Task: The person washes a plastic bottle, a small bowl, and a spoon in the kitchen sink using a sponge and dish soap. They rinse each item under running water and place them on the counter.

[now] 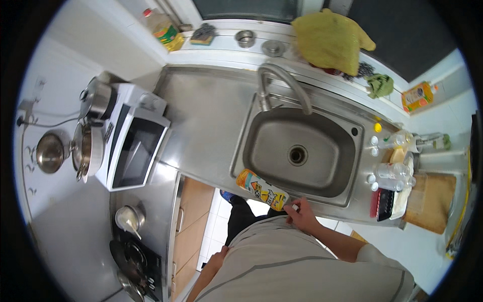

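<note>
My right hand [302,215] grips the white cap end of a yellow, white and orange printed bottle [264,190]. The bottle lies tilted over the near rim of the stainless steel sink [264,151], its bottom end pointing left. Whether it rests on the rim or is held just above it, I cannot tell. Down beside my grey shirt is my left hand [217,260], nearest the shirt hem. Its fingers are partly hidden, and nothing shows in it. A curved faucet [283,75] arches over the basin, where a round drain [297,155] is visible.
A white microwave [139,139] with pots on top stands left, above a gas stove [139,260]. Clear plastic bottles [392,173], a black basket [385,204] and a cutting board [434,204] line the right. The windowsill holds an oil bottle [164,30] and a yellow cloth [328,41].
</note>
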{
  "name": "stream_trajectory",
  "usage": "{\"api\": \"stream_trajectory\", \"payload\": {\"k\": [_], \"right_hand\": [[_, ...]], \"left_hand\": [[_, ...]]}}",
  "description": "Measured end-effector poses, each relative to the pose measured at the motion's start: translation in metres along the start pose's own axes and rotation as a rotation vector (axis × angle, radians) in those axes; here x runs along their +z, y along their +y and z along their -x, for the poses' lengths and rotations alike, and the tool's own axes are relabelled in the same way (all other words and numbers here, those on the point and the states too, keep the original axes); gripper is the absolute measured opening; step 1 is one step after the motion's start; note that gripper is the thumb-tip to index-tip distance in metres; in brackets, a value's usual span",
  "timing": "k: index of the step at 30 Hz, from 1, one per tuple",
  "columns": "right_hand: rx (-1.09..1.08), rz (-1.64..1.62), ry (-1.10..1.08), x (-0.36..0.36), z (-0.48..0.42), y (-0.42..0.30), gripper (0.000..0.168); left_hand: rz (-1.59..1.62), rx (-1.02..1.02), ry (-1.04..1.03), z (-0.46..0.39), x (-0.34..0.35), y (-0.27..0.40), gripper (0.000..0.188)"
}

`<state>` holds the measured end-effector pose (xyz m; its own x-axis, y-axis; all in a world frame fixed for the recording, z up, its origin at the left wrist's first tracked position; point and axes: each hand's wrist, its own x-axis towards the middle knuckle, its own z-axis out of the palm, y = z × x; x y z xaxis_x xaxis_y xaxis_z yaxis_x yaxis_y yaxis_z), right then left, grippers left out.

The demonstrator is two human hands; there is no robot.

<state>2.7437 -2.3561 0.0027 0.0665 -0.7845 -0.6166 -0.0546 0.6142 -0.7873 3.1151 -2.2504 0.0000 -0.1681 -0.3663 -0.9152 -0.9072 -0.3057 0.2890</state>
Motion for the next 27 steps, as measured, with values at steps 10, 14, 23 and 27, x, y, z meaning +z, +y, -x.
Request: {"api": "stream_trajectory", "payload": {"k": [10,14,23,27], "right_hand": [[-0.084,0.108,-0.062,0.05,-0.018,-0.045,0.038],[-0.018,0.106,0.022,0.066,0.007,0.001,0.038],[-0.034,-0.058,0.331,0.087,0.048,0.05,0.033],[-0.055,-0.082,0.386,0.091,0.046,0.05,0.035]], "left_hand": [[0.325,0.106,0.403,0.065,-0.016,-0.001,0.04],[0.36,0.168,0.08,0.069,-0.051,-0.026,0.038],[0.173,0.257,-0.301,0.072,-0.036,-0.124,0.045],[0.321,0.171,-0.27,0.131,-0.046,-0.08,0.049]]}}
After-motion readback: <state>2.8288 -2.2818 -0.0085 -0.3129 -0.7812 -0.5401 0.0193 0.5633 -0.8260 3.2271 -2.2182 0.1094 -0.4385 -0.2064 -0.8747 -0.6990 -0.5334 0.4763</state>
